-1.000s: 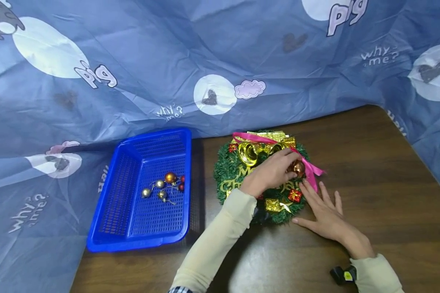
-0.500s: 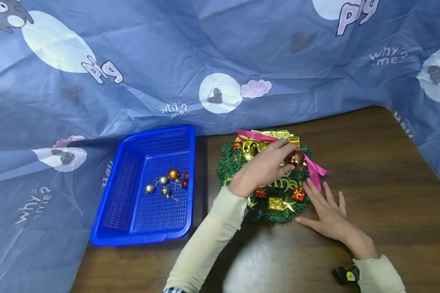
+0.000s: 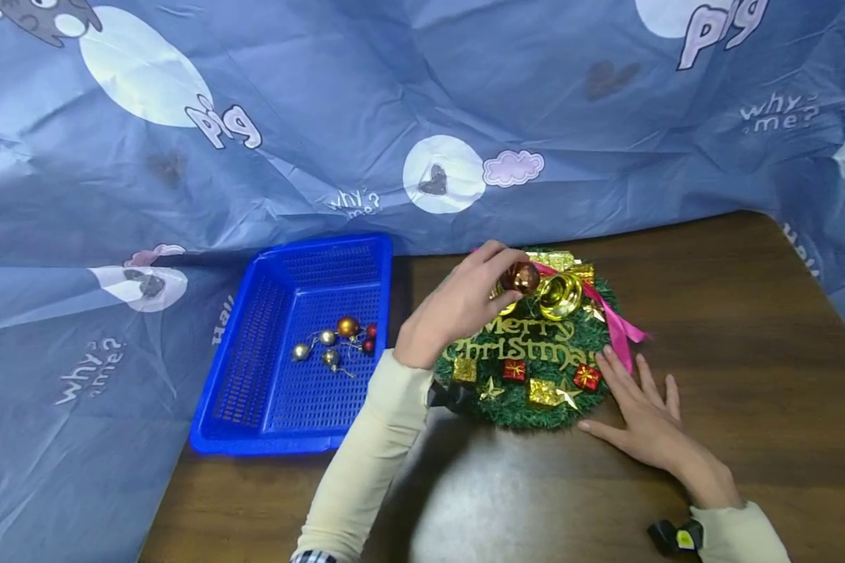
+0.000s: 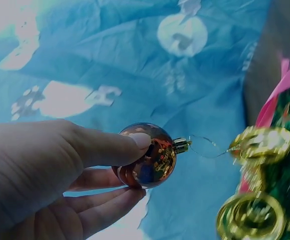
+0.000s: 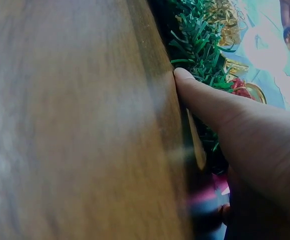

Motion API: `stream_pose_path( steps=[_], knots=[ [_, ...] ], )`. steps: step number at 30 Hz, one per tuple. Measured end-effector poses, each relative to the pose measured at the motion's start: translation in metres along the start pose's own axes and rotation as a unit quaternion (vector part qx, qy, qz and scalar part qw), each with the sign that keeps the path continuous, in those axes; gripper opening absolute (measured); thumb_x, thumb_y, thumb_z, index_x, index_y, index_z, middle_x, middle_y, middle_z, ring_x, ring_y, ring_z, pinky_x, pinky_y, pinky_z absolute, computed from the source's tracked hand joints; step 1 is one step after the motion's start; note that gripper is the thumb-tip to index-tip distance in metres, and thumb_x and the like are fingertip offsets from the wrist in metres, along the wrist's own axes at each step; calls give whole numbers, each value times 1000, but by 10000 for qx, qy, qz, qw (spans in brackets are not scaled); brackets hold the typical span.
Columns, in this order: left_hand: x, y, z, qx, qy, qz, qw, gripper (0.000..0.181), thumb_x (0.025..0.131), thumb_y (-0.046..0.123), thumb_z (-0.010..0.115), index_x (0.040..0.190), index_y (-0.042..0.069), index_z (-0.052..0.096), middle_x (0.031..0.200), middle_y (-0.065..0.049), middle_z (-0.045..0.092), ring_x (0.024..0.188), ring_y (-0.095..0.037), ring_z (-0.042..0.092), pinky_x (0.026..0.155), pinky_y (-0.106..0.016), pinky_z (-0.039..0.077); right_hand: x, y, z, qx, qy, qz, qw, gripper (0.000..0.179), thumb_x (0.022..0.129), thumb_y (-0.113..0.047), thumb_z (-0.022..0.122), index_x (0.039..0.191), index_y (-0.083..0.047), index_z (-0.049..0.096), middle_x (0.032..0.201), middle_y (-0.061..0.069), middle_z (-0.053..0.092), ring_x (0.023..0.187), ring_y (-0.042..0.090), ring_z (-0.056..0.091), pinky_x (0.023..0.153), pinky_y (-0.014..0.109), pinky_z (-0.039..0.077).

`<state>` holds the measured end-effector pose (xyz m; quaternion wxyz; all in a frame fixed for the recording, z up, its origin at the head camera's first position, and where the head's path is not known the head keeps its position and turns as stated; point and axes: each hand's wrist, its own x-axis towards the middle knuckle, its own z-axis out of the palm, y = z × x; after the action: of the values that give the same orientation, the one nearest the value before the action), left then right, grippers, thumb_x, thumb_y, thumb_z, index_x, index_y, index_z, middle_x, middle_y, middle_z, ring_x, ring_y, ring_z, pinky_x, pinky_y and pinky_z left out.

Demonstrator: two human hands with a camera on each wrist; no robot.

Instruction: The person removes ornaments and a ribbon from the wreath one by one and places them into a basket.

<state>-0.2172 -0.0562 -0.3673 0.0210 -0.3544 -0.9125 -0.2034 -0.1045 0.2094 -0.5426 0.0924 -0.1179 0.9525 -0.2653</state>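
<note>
A shiny copper-coloured Christmas bauble (image 3: 524, 278) is held between the thumb and fingers of my left hand (image 3: 458, 301), over the upper left of a green wreath (image 3: 521, 410). In the left wrist view, a thin looped string (image 4: 207, 150) runs from the gold cap of the bauble (image 4: 157, 167) towards gold bells (image 4: 252, 220). My right hand (image 3: 648, 426), fingers spread, rests on the table at the wreath's right edge. Its thumb (image 5: 200, 92) touches the green tinsel in the right wrist view. Gold "Merry Christmas" lettering (image 3: 528, 352) crosses the wreath's middle.
To the left stands a blue plastic basket (image 3: 214, 407) holding several small gold, orange and red baubles (image 3: 348, 327). A pink ribbon (image 3: 620, 328) trails off the wreath's right side onto the brown table (image 3: 746, 328). Behind hangs a blue printed cloth (image 3: 324, 117).
My left hand has carried the copper bauble leftwards and up across the wreath, uncovering a gold bell and the lettering. My right hand keeps its place by the wreath. The head view has shifted slightly.
</note>
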Motion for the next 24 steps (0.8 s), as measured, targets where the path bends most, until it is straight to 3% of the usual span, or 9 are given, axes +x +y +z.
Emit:
stream_pose_path(
  steps=[8, 16, 20, 24],
  knots=[
    [-28, -38, -33, -189, 575, -617, 9963, 48, 89, 20, 67, 133, 8, 52, 125, -8, 56, 111, -21, 57, 100, -32, 46, -2, 1, 3, -28, 55, -44, 10000, 101, 83, -64, 59, 154, -26, -3, 161, -2, -11, 143, 44, -15, 102, 64, -28],
    [-72, -92, -68, -504, 1424, -1457, 9777, 43, 88, 11, 68, 128, 2, 55, 123, -16, 55, 109, -28, 60, 94, -33, 52, -1, -3, 4, -7, 45, -92, 9999, 101, 84, -61, 59, 154, -26, -4, 161, -2, -12, 143, 42, -18, 102, 63, -30],
    [-91, -120, -76, -350, 1465, -2017, 9678, 43, 88, 11, 67, 129, 2, 54, 124, -18, 55, 108, -32, 60, 93, -40, 51, -1, -3, 4, -14, 25, -88, 10000, 102, 84, -61, 59, 154, -26, -6, 161, -3, -14, 143, 42, -19, 101, 63, -31],
    [-101, -143, -74, -325, 1390, -2403, 9601, 43, 88, 10, 67, 128, 1, 54, 120, -19, 56, 104, -35, 59, 92, -43, 49, -2, -2, 4, -57, 46, -77, 9999, 103, 84, -62, 59, 154, -25, -6, 161, -3, -14, 142, 44, -19, 101, 64, -30]
  ],
)
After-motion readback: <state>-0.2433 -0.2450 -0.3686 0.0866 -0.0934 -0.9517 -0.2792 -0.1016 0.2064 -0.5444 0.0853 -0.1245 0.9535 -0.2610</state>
